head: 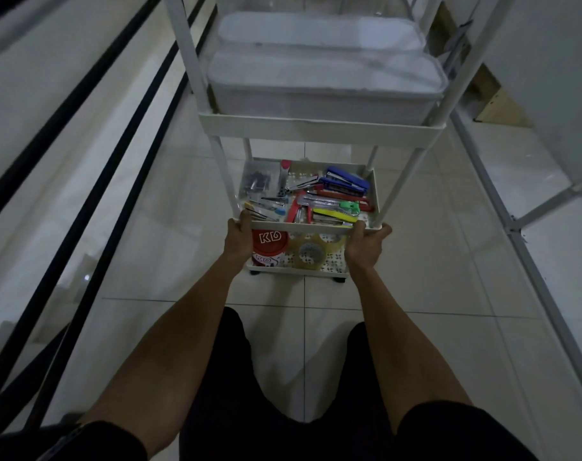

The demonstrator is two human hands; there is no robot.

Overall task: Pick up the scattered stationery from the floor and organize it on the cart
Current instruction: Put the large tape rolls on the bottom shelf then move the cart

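A white tiered cart [316, 126] stands in front of me on the tiled floor. Its middle shelf [303, 225] holds mixed stationery: blue staplers [346, 182], a red stapler [295, 209], a yellow stapler [333, 215], a green clip [347, 205] and a clear box of small clips [261, 179]. My left hand [238, 239] grips the front left corner of that shelf. My right hand [366, 242] grips the front right corner. On the bottom shelf [296, 271] sit a red KD jar [268, 246] and a roll of clear tape [311, 252].
Clear lidded plastic boxes [323, 78] fill the upper shelf. Black railing bars [83, 194] run along the left. A white metal frame [516, 224] stands at the right, with cardboard [496, 104] behind it. Bare tiles surround the cart.
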